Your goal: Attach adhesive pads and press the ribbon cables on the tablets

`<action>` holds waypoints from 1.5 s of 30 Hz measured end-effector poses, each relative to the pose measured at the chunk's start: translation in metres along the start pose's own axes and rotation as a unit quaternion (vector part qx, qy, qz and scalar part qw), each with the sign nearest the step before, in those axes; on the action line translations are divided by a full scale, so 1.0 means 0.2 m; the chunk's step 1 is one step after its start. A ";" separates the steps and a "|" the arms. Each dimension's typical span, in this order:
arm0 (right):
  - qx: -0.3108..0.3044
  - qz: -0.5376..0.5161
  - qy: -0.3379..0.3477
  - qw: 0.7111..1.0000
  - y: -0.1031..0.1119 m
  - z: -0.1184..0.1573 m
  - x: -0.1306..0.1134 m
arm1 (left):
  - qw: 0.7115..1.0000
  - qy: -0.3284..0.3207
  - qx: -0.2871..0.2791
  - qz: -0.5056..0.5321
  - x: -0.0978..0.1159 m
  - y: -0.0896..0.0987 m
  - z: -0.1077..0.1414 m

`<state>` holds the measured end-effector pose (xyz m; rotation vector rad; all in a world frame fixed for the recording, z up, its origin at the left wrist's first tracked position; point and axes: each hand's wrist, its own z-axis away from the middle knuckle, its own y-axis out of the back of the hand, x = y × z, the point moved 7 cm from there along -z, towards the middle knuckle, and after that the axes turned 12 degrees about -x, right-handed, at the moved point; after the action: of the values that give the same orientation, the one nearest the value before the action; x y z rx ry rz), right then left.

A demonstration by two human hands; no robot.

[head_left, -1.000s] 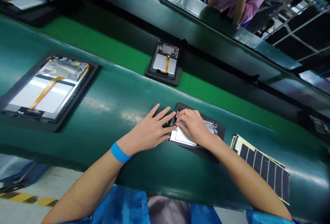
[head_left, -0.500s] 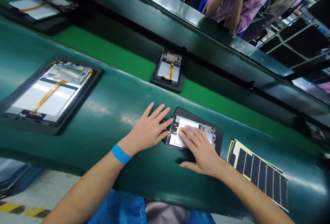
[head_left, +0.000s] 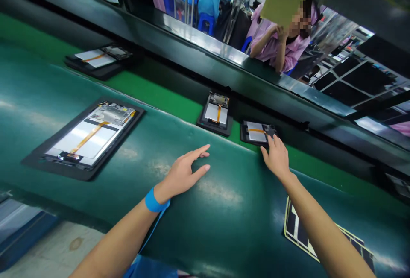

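An opened tablet [head_left: 256, 133] with a white battery and an orange ribbon cable lies on a dark pad on the green belt. My right hand [head_left: 277, 156] reaches to its right end, fingertips over the circuit-board part and thumb apart at the near edge. My left hand [head_left: 184, 171], with a blue wrist strap [head_left: 155, 201], hovers over the bench, fingers stretched out and nothing in them. Farther left on the bench lies a larger-looking opened tablet [head_left: 86, 139] on its own dark pad.
On the green belt [head_left: 166, 98] sit other opened tablets [head_left: 217, 112], one farther left [head_left: 99, 58]. Sheets of dark adhesive strips [head_left: 301, 231] lie under my right forearm. Beyond the metal rail, a person in pink [head_left: 278, 47] holds up a yellowish sheet [head_left: 282, 2].
The tablet that lay under my hands on the bench is now on the green belt, with my right hand at its end. My left hand has come off it. The view has shifted.
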<state>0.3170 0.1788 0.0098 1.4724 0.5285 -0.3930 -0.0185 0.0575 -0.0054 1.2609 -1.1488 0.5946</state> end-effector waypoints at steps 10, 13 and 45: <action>-0.151 -0.395 -0.144 0.895 -0.34 -0.21 -0.25 | 0.872 -0.014 -0.040 0.487 -0.01 0.05 0.00; -0.159 -0.457 -0.211 0.849 -0.40 -0.24 -0.27 | 0.863 -0.021 -0.038 0.504 0.00 0.05 0.00; -0.030 -0.582 -0.198 0.788 -0.40 -0.05 -0.44 | 0.938 0.081 0.080 0.326 -0.16 0.07 -0.02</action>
<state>0.1993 0.1774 -0.0070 0.7853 1.0543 -1.6014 -0.0403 0.0725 -0.0284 0.9212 -1.3982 1.2835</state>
